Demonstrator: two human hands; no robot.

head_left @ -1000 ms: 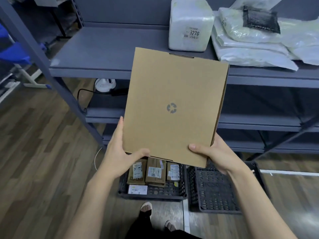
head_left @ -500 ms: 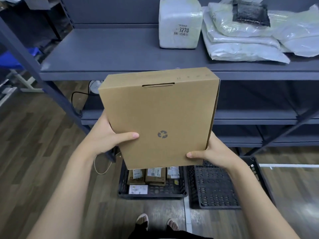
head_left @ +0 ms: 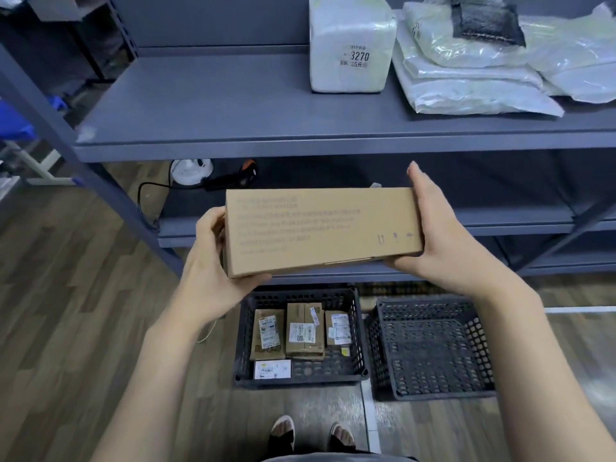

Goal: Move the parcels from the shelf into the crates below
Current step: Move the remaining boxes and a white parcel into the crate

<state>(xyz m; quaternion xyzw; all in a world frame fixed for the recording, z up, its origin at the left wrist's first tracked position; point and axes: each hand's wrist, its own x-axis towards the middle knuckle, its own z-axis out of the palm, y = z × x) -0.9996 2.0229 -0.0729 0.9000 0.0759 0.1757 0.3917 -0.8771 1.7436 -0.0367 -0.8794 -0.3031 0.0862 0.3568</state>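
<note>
Above the two dark perforated plastic crates point(head_left: 430, 348), both hands are clamping a flat brown cardboard box point(head_left: 321, 230) by its ends, likely to steady it: left hand point(head_left: 213, 261) curling round one end, right hand point(head_left: 433, 241) cupping the other. The grey metal shelf point(head_left: 233, 128) is standing on wood-plank flooring point(head_left: 66, 311).

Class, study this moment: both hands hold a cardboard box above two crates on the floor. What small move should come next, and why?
Probably lower the cardboard box, gripped by the left hand and right hand, toward the right crate, which looks empty; the left crate already holds several parcels.
</note>
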